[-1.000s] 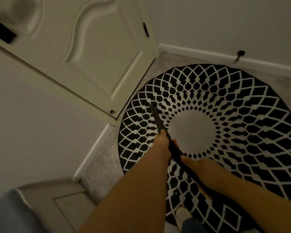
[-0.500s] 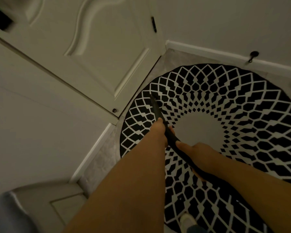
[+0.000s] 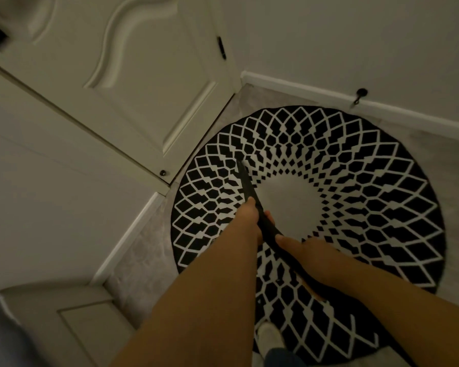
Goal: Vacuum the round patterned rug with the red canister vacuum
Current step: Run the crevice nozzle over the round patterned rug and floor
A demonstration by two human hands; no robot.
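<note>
We locate the round rug (image 3: pixel 355 181) flat on the floor (image 3: pixel 141 258), filling the corner below the door (image 3: pixel 149 83). The black nozzle (image 3: pixel 245 181) lies on the rug's left half, tip just left of the pale centre. Its long axis runs from that tip back and rightward to us. The left hand (image 3: pixel 249 221) has the forward grip, closed around the nozzle; the right hand (image 3: pixel 310 252) is closed around it farther back. Unswept rug lies mainly right of the tip. The red canister is out of view.

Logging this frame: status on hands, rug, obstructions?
Left hand and right hand both gripping black nozzle. Tip on rug, left of centre. Door near rug edge; nothing blocking.
</note>
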